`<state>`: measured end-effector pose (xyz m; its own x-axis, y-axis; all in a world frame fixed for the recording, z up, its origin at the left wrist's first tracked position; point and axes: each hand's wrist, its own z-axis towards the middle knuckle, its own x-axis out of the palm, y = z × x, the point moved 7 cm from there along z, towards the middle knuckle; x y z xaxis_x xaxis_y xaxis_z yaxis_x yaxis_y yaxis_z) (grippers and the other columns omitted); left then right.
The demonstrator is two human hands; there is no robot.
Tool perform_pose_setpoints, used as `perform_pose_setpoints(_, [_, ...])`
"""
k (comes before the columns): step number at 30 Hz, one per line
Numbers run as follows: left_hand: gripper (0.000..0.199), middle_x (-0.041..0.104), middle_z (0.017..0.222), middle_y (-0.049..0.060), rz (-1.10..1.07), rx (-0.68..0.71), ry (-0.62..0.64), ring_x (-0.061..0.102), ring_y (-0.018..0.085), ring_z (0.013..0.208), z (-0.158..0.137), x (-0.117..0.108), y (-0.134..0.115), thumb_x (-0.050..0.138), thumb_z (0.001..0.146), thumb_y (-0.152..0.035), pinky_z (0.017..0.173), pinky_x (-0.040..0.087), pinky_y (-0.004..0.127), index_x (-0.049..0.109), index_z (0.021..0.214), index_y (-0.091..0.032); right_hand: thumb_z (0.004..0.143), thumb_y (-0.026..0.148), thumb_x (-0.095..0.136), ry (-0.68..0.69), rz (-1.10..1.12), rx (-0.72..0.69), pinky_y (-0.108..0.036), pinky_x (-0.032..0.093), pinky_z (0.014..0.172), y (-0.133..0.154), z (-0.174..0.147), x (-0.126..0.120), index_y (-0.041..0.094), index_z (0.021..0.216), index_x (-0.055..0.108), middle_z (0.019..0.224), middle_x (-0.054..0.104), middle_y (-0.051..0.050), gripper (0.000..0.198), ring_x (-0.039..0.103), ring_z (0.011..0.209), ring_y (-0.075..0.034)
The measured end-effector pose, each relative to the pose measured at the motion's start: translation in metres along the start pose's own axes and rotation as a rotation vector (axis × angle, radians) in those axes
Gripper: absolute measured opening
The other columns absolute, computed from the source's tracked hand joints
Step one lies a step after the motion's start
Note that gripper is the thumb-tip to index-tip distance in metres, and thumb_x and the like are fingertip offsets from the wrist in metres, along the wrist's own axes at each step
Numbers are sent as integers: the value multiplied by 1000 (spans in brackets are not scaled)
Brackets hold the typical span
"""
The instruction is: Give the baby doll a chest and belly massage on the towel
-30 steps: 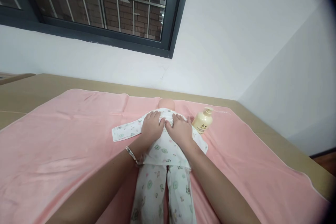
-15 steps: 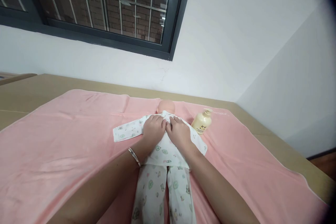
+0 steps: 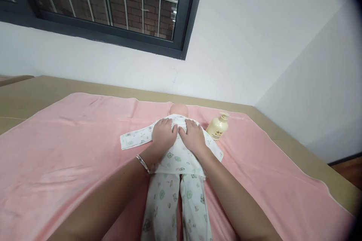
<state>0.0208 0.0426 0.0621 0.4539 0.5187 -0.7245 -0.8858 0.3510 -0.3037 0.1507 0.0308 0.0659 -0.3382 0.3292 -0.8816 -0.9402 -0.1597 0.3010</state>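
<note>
A baby doll (image 3: pixel 179 110) lies on the pink blanket, its head pointing away from me. It wears a white patterned top (image 3: pixel 177 160) and matching trousers (image 3: pixel 162 203). My left hand (image 3: pixel 164 133) rests flat on the left upper part of the top, with the fingers stretched out and the thumb toward the middle. On the right upper part lies my right hand (image 3: pixel 192 135), also open and flat, its thumb close to the other one. One sleeve (image 3: pixel 135 138) reaches out to the left; the other slants down to the right, partly behind my right hand.
A pale yellow pump bottle (image 3: pixel 218 126) stands just right of the doll. The pink blanket (image 3: pixel 85 150) covers much of the tan surface (image 3: pixel 285 147). Behind are a white wall (image 3: pixel 226 45) and a dark-framed, barred window (image 3: pixel 135 11).
My hands have moved slightly apart, from gathered together near the top's centre to lying flatter on either side. The fabric near the neck looks smoother. The view has shifted slightly.
</note>
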Motion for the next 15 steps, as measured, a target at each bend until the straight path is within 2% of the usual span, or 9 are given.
perform_pose_setpoints(2, [36, 64, 123, 13, -48, -1, 24, 55, 28, 119, 2, 7, 5, 44, 92, -31, 105, 39, 43, 61, 118, -13, 95, 45, 37, 38, 49, -3, -45, 21, 112, -4, 3, 7, 14, 139, 44, 144, 47, -13, 54, 35, 137, -27])
perform_pose_setpoints(5, [39, 60, 132, 12, -103, -1, 55, 50, 28, 126, 3, 16, 10, 42, 93, -32, 110, 35, 46, 58, 124, -13, 96, 46, 34, 66, 88, -2, -49, 16, 115, -8, 4, 12, 14, 143, 40, 149, 41, -12, 57, 28, 141, -27])
perform_pose_setpoints(15, [35, 61, 130, 11, -159, -5, 12, 52, 28, 124, 1, 16, 11, 44, 93, -31, 110, 36, 49, 58, 122, -17, 97, 46, 34, 75, 65, 6, -47, 15, 116, -8, 4, 13, 15, 144, 39, 150, 40, -11, 56, 27, 142, -26])
